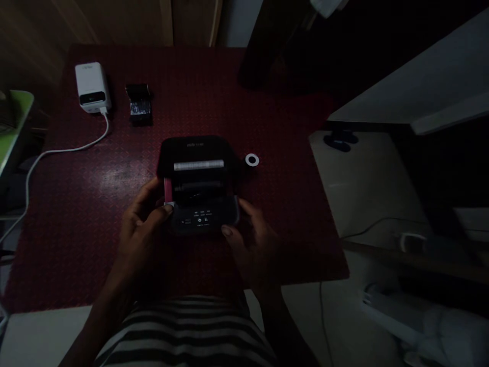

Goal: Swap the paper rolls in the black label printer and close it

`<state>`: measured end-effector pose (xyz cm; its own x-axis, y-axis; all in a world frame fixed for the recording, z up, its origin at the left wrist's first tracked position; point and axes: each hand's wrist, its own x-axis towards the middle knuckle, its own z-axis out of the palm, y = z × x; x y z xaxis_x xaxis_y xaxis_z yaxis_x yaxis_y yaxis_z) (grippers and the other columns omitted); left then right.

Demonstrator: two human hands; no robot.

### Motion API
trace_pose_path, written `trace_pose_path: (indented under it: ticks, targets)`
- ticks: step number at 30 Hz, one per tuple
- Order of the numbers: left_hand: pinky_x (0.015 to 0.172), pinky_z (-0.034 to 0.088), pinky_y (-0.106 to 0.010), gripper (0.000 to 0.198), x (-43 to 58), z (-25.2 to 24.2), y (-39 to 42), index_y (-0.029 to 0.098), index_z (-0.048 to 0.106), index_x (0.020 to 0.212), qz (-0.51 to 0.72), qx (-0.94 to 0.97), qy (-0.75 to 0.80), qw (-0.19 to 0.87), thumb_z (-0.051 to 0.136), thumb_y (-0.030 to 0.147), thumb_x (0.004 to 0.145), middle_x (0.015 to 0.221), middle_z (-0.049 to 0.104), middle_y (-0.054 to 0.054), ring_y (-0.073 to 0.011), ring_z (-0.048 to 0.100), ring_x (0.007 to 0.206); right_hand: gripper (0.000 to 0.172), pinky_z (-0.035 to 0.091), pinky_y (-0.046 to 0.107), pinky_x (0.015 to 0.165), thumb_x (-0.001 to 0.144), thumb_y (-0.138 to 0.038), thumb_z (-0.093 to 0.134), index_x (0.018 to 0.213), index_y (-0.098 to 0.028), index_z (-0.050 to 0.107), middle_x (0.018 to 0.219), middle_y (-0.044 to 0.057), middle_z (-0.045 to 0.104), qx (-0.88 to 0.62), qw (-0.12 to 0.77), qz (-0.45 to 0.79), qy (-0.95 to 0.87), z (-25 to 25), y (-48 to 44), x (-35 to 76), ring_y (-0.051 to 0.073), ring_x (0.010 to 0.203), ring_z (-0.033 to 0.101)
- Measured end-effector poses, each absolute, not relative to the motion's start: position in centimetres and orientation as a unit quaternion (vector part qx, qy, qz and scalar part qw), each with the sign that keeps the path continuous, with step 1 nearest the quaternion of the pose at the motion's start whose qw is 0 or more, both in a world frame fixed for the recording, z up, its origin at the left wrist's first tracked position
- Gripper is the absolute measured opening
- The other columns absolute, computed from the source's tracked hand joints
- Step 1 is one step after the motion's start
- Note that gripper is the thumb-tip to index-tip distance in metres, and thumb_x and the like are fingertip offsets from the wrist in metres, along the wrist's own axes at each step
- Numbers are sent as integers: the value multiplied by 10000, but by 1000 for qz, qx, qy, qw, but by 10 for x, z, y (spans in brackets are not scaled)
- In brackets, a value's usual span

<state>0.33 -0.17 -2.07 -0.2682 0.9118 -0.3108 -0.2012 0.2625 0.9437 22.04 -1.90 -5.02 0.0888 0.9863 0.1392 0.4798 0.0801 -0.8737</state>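
Note:
In front of me on the table is a small black device that looks like a label printer [204, 220], its lid [194, 147] swung back and its inner bay exposed. White markings show on its front panel, and a pale strip lies across the lid's lower edge. My left hand [143, 224] grips the left side, thumb on the front left corner beside a reddish edge. On the other side, my right hand [252, 242] holds the right front corner between thumb and fingers. Just right of the lid sits a small white ring with a dark centre [252, 160].
A white power bank [91, 84] with a white cable [76, 149] stands at the table's far left. Near it lies a small black open case [139, 104] with a shiny inside. The dark red table [298, 224] ends at the right above a pale floor, where dark slippers [340, 140] lie.

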Motion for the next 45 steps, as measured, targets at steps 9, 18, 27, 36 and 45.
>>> trace_pose_path:
  ticks: [9,18,27,36,45]
  targets:
    - [1121,644,-365,564,-3,-37,-5,359,784,1557,539,369,564,506,821,307,997,1575,786,-25,-307,735,1468,429,745,457,963,1127,-531,729,1487,-301,764,1362,72,896,-591,418,228,-651,-32,-7,235,300,1142,888]
    - [1285,539,-460,552,-11,-58,-5,358,729,1611,545,490,537,417,786,540,1092,1638,728,-50,-321,665,1543,309,655,473,1057,1144,-55,590,1242,-175,858,1258,139,900,-433,119,141,-882,24,91,187,316,1184,839]
    - [1298,526,-505,604,-13,-60,-6,317,690,1653,534,498,538,420,778,548,1101,1646,708,-91,-341,658,1539,308,622,366,877,1105,-25,652,1307,-185,820,1226,128,885,-436,-90,161,-881,42,113,158,285,1060,862]
    - [1301,546,-559,656,-14,-61,-6,305,689,1637,526,480,551,435,806,591,1059,1657,708,-107,-375,668,1545,201,646,436,987,1042,-108,748,1204,-201,821,1159,86,898,-438,214,147,-861,49,76,202,276,1070,823]
    - [1301,576,-575,587,-15,-53,-1,358,798,1520,519,460,578,430,871,599,990,1603,769,-56,-405,694,1532,317,712,471,1038,939,-255,839,1251,-309,818,1248,28,915,-609,421,340,-580,-11,13,295,268,1162,882]
